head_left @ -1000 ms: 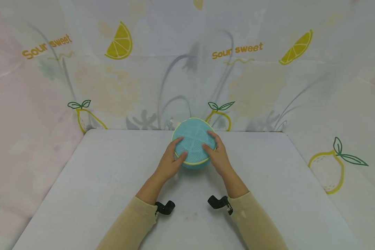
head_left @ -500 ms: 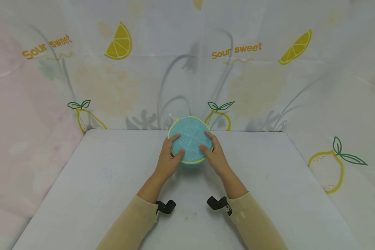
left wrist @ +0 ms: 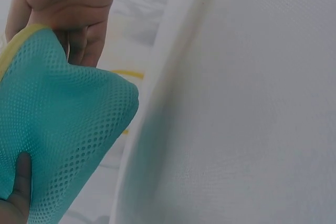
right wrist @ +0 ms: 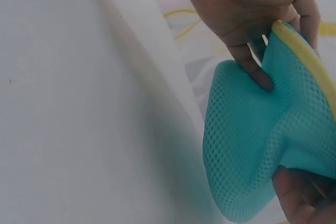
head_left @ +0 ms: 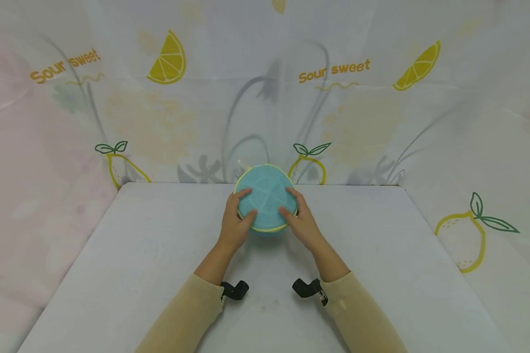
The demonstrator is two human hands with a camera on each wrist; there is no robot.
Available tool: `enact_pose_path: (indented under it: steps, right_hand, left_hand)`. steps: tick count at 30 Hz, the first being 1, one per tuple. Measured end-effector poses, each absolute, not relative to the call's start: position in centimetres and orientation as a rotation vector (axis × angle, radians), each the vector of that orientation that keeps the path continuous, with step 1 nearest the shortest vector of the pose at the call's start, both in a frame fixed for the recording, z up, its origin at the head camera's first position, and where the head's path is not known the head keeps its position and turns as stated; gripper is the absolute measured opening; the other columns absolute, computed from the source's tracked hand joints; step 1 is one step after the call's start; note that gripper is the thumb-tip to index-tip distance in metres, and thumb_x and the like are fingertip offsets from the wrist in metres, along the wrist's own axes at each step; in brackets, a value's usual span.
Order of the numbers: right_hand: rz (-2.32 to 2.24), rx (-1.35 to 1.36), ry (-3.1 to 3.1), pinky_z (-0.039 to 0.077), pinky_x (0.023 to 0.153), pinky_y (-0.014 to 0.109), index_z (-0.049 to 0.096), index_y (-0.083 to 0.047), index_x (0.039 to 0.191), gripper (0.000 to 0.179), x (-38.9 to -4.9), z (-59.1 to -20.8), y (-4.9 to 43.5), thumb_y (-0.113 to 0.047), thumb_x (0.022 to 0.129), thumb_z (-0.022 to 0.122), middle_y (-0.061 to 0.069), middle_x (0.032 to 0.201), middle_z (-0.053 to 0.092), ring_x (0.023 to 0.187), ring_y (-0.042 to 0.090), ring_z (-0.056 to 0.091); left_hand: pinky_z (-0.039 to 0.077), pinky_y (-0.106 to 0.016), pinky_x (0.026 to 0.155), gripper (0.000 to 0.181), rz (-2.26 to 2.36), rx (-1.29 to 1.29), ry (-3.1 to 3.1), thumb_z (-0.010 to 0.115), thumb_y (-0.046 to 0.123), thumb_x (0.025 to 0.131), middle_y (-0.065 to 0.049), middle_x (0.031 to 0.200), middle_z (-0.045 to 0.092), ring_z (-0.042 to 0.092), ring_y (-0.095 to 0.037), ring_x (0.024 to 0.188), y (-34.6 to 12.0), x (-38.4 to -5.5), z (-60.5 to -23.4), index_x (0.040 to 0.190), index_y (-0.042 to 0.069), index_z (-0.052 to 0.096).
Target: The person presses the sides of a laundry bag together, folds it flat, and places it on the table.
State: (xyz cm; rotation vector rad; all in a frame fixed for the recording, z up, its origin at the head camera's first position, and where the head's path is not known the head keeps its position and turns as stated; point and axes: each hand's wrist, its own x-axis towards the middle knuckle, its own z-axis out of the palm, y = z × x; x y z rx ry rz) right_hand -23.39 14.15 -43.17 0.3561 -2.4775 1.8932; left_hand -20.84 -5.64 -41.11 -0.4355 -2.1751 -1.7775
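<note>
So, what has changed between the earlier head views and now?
The round turquoise mesh item with yellow trim has shifted slightly left in the head view, carried by the left hand and right hand. Both hands kept hold; nothing was let go or newly gripped. The flat white tabletop and lemon-print fabric backdrop stayed put.

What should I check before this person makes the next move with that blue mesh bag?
1. Left hand gripping the bag: ok.
2. Right hand gripping it too: ok.
3. Sleeves clear of the bag: ok, both end short of it.
4. Mesh smooth: not ok; the right wrist view shows it creased between the fingers.
5. Contents known: cannot tell; its inside is hidden.
</note>
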Motion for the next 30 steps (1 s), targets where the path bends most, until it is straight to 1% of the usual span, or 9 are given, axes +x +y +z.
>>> enact_pose_path:
  steps: [6,8,9,13,15,17,19,23,30]
  right_hand:
    - [1.787,0.395,-2.53,0.022,0.119,0.052,0.024,-0.019,0.158,0.066,-23.2,-43.0,14.2,-0.031,0.102,0.059,0.016,0.164,0.017,0.149,0.036,0.022]
    - [1.743,0.393,-2.557,0.024,0.118,0.053,0.024,-0.02,0.158,0.066,-23.2,-43.0,14.2,-0.033,0.103,0.058,0.016,0.164,0.018,0.149,0.036,0.024]
    - [1.733,0.391,-2.568,0.029,0.115,0.054,0.024,-0.021,0.158,0.066,-23.2,-43.0,14.3,-0.033,0.103,0.058,0.016,0.164,0.019,0.148,0.036,0.026]
    - [1.736,0.374,-2.609,0.052,0.094,0.049,0.023,-0.026,0.158,0.064,-23.1,-43.1,14.3,-0.035,0.103,0.056,0.017,0.161,0.025,0.135,0.037,0.045]
    - [1.761,0.376,-2.615,0.058,0.081,0.044,0.022,-0.028,0.158,0.064,-23.0,-43.1,14.3,-0.035,0.104,0.056,0.018,0.159,0.027,0.125,0.037,0.053]
    - [1.776,0.38,-2.613,0.059,0.076,0.04,0.022,-0.028,0.158,0.064,-23.0,-43.1,14.3,-0.035,0.104,0.055,0.02,0.157,0.029,0.117,0.038,0.058]
    - [1.785,0.385,-2.607,0.059,0.074,0.038,0.021,-0.028,0.158,0.064,-23.1,-43.2,14.3,-0.034,0.104,0.055,0.02,0.156,0.03,0.114,0.038,0.059]
    - [1.774,0.383,-2.599,0.057,0.079,0.041,0.022,-0.027,0.158,0.063,-23.1,-43.2,14.3,-0.034,0.104,0.055,0.019,0.158,0.028,0.122,0.037,0.054]
    - [1.874,0.364,-2.517,0.055,0.08,0.04,0.023,-0.022,0.158,0.064,-23.1,-43.1,14.3,-0.031,0.104,0.056,0.018,0.159,0.025,0.122,0.038,0.05]
  left_hand:
    - [0.036,-0.057,0.107,0.052,-1.817,-0.406,-2.152,0.057,-0.006,0.089,-0.029,0.139,0.04,0.044,-0.045,0.128,-5.6,-20.4,-40.6,0.14,-0.006,0.045]
    - [0.036,-0.056,0.107,0.052,-1.83,-0.399,-2.151,0.057,-0.006,0.089,-0.029,0.139,0.04,0.044,-0.044,0.128,-5.6,-20.5,-40.7,0.14,-0.007,0.045]
    - [0.036,-0.056,0.107,0.052,-1.836,-0.395,-2.151,0.057,-0.006,0.089,-0.029,0.14,0.04,0.043,-0.044,0.128,-5.6,-20.5,-40.7,0.14,-0.007,0.045]
    - [0.035,-0.056,0.109,0.054,-1.835,-0.381,-2.141,0.057,-0.007,0.09,-0.028,0.143,0.038,0.042,-0.044,0.131,-5.6,-21.8,-42.6,0.142,-0.004,0.044]
    - [0.034,-0.057,0.109,0.055,-1.829,-0.377,-2.129,0.058,-0.007,0.09,-0.027,0.144,0.038,0.041,-0.043,0.132,-5.6,-22.5,-43.6,0.143,-0.002,0.044]
    - [0.034,-0.056,0.11,0.055,-1.829,-0.379,-2.115,0.059,-0.006,0.09,-0.025,0.144,0.039,0.041,-0.042,0.133,-5.6,-23.0,-44.3,0.143,0.0,0.045]
    - [0.034,-0.055,0.11,0.055,-1.835,-0.383,-2.108,0.061,-0.004,0.09,-0.022,0.145,0.04,0.041,-0.039,0.133,-5.6,-23.0,-44.5,0.143,0.003,0.046]
    - [0.033,-0.054,0.111,0.055,-1.871,-0.385,-2.111,0.061,0.0,0.091,-0.018,0.148,0.039,0.04,-0.036,0.136,-5.7,-22.9,-44.6,0.143,0.008,0.047]
    - [0.026,-0.053,0.116,0.055,-1.959,-0.386,-2.159,0.058,0.003,0.095,-0.018,0.157,0.03,0.031,-0.036,0.144,-5.7,-22.6,-44.6,0.147,0.008,0.041]
